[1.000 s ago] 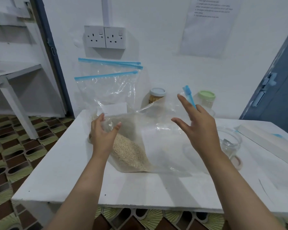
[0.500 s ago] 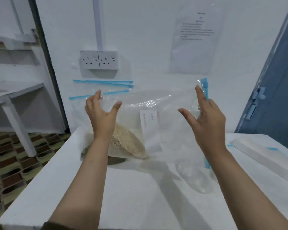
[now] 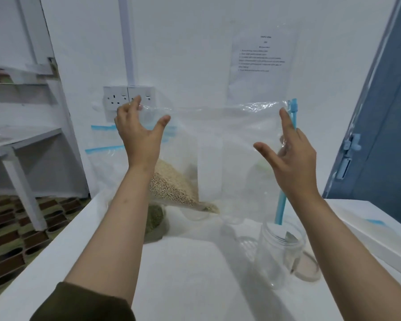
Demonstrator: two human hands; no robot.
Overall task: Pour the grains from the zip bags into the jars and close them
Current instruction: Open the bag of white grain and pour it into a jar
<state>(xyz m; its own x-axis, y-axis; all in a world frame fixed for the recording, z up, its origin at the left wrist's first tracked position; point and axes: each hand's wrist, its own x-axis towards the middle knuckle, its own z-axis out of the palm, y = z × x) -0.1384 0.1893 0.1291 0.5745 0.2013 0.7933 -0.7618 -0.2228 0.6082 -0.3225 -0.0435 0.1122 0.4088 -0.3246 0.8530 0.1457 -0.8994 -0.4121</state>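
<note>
A large clear zip bag (image 3: 229, 144) is held up above the white table (image 3: 190, 279), turned sideways. My left hand (image 3: 137, 137) holds its upper left edge. My right hand (image 3: 289, 156) holds the right side by the blue zip strip (image 3: 284, 195), which hangs downward. Beige grains (image 3: 171, 188) lie heaped in the bag's lower left corner. An open clear jar (image 3: 279, 253) stands on the table below my right hand, with its lid (image 3: 309, 266) lying flat beside it.
A bag of green grains (image 3: 156, 220) lies on the table under the lifted bag. More zip bags (image 3: 102, 150) lean against the wall by the socket. A long white box (image 3: 370, 237) sits at the right. A shelf (image 3: 21, 135) stands left, a blue door (image 3: 389, 117) right.
Both hands have raised the zip bag from the table into the air. The grains have slid into its lower left corner, and the open jar has come into view below.
</note>
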